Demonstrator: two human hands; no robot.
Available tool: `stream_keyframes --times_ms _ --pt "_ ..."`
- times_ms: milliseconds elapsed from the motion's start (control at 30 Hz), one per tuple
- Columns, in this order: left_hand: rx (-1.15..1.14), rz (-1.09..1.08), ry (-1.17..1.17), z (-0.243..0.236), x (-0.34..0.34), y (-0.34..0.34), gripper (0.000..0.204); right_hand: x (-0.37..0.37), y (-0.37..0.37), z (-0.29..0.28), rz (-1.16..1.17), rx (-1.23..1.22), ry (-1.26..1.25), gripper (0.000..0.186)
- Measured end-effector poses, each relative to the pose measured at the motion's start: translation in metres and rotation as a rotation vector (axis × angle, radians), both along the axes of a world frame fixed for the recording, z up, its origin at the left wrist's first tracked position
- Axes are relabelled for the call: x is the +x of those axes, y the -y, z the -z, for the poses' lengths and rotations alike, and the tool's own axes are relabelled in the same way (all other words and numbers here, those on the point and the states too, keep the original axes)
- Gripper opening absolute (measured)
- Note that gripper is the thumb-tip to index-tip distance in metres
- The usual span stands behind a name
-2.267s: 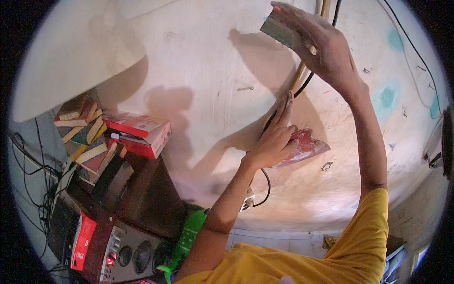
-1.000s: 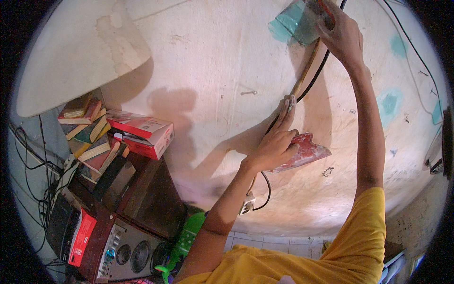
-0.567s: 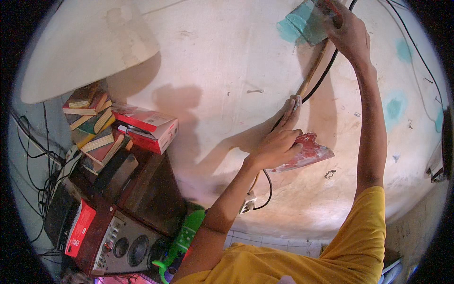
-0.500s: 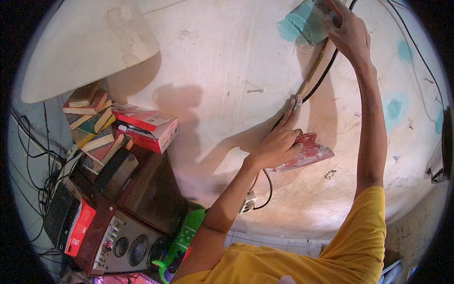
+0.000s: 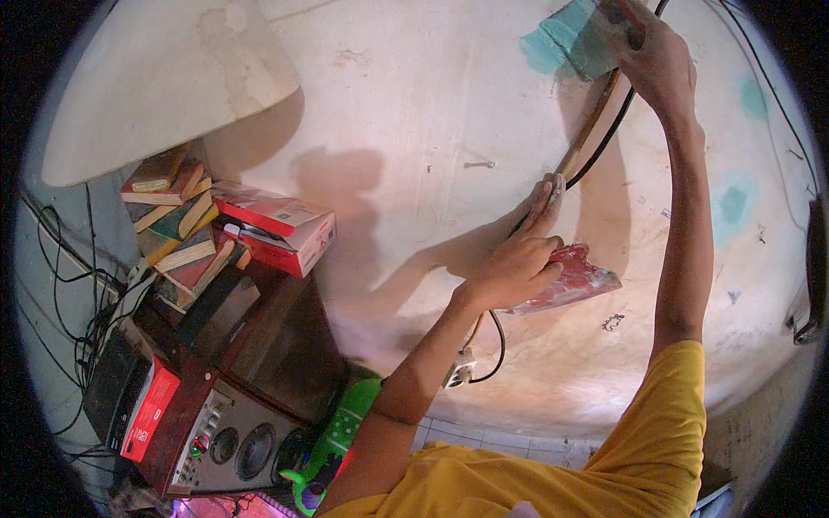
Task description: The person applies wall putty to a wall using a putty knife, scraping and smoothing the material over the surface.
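Note:
My right hand is raised to the top of the wall and closed around the dark and red handle of a scraper, mostly cut off by the picture's upper edge. It is against a teal smeared patch. Lower down, my left hand grips a red putty spreader streaked with white. Some of its whitened fingers stretch up along a black cable and the brown strip beside it. Whether those fingers press on the cable, I cannot tell.
At left, a stack of books and a red-white box sit on a dark speaker cabinet. A pale panel juts above. A socket block hangs below my left arm. A bolt protrudes from the wall.
The whole view has shifted slightly, so the wall and things appear farther right. Both hands keep nearly the same places on the wall. A small speaker light has turned from red to green.

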State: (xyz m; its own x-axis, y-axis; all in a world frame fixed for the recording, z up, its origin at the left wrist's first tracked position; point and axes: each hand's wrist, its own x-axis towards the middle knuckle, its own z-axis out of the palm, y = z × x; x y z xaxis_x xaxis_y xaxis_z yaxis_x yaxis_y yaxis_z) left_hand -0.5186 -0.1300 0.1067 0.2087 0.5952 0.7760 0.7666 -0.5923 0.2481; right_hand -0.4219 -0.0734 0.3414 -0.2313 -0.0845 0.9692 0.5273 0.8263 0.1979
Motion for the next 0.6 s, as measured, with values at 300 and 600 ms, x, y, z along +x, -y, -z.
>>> stream_keyframes --times_ms 300,600 --pt "-0.017 -0.020 -0.007 0.002 -0.002 0.001 0.026 -0.004 -0.005 0.002 -0.088 0.022 -0.035 0.048" --pt "0.002 0.018 -0.025 0.002 0.006 -0.006 0.029 0.036 -0.068 -0.031 -0.295 -0.375 -0.049 0.044"
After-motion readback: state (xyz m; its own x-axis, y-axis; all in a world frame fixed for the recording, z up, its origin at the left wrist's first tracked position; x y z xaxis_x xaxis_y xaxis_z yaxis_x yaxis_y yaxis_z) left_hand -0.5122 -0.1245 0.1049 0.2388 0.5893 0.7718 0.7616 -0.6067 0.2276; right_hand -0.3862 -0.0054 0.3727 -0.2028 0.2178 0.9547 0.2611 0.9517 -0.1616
